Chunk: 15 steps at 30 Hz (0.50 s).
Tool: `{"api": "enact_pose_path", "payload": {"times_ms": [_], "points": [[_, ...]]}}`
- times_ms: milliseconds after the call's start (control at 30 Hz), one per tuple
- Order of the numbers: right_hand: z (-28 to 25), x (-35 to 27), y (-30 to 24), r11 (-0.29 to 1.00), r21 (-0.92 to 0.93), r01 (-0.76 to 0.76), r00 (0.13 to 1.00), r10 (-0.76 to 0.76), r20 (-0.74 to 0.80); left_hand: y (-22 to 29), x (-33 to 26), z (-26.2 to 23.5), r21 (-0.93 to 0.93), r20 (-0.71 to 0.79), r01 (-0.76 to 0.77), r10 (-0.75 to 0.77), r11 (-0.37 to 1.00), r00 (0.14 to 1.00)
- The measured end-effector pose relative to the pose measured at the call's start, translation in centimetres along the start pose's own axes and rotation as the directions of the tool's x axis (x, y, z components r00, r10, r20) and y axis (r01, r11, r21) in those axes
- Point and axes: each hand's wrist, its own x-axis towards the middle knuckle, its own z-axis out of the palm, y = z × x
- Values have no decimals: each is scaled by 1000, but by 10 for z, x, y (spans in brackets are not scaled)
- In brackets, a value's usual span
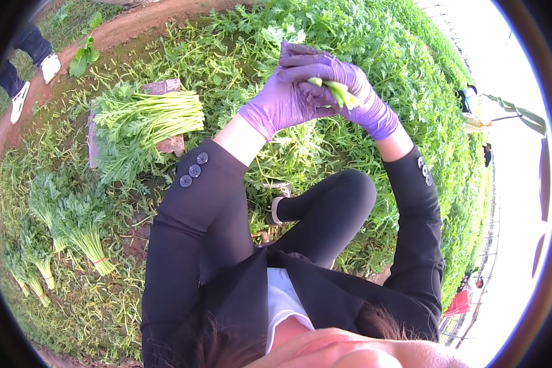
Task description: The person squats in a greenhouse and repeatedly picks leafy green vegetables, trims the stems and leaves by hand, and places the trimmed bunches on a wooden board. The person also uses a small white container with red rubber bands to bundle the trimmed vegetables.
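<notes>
Both my hands wear purple gloves and meet in front of me, above the leafy green crop (374, 55). A few short pale-green stalks (337, 92) poke out between them, cut ends toward my right wrist. Over them curl the fingers of my right hand (359, 92). My left hand (279, 107) presses against the same stalks from the other side, its fingers bent and partly covered by the right. Dark soil stains the gloves near the fingertips. What lies deeper between the palms is hidden.
Left of my hands, a pile of cut greens (147, 116) lies on a low board (170, 145). Tied bundles (89, 236) rest on the ground at lower left, among scattered trimmings. Another person's legs (34, 46) stand at upper left. My bent knee (356, 187) is below my hands.
</notes>
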Motion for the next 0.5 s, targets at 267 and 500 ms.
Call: {"api": "enact_pose_path", "payload": {"times_ms": [267, 500], "points": [[68, -89, 22, 693, 669, -269, 521, 689, -504, 4, 0, 7, 424, -133, -362, 453, 830, 882], [95, -51, 50, -418, 790, 449, 594, 800, 85, -19, 17, 4, 634, -195, -294, 516, 715, 834]]}}
